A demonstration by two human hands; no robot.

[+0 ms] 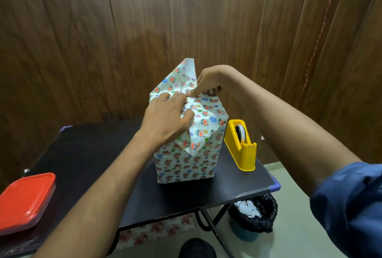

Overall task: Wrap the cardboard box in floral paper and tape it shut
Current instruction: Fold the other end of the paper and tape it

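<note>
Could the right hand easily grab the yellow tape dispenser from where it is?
Probably yes: the tape dispenser stands beside the box, nothing covering it, but the right hand is busy pressing paper.

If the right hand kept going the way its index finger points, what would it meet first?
The right hand points left along the top of the wrapped box; its fingertip already sits close to the left hand fingers, so it would likely meet those first, though depth is unclear.
</note>
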